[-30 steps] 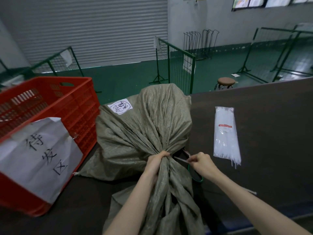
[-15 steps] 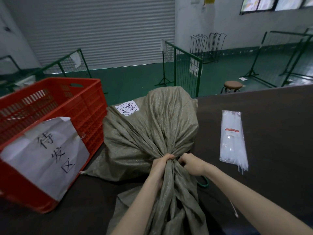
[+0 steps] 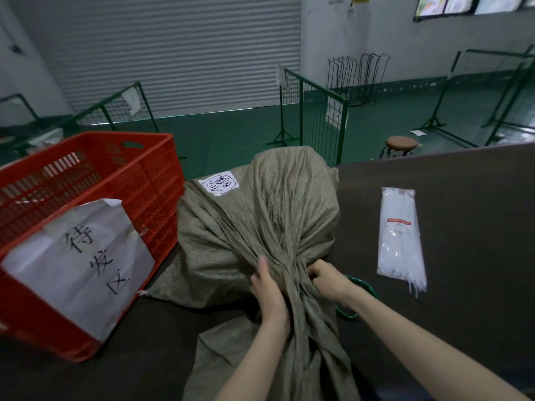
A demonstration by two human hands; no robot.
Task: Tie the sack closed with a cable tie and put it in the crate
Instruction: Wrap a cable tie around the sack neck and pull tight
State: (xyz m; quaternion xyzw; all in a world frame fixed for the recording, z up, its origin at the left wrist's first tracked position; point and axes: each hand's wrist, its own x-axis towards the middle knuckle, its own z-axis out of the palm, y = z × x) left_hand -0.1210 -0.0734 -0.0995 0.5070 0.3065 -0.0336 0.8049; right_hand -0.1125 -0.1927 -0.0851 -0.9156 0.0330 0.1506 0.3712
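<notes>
A grey-green woven sack (image 3: 260, 215) with a white label lies on the dark table (image 3: 463, 328), its neck gathered toward me. My left hand (image 3: 269, 287) grips the bunched neck from the left, thumb pointing up. My right hand (image 3: 328, 280) is curled tight against the right side of the neck. The cable tie it held a moment ago is hidden in its fist. The red plastic crate (image 3: 156, 198) stands to the left of the sack, with a handwritten paper sign taped to its front.
A clear pack of white cable ties (image 3: 401, 235) lies on the table right of the sack. A green ring-shaped object (image 3: 363, 285) shows under my right wrist. Beyond the table are a green floor, wire fence panels and a round stool (image 3: 401, 144).
My right hand, which held a thin cable tie a little away from the neck, has moved left and now presses against the neck. The left hand keeps its grip.
</notes>
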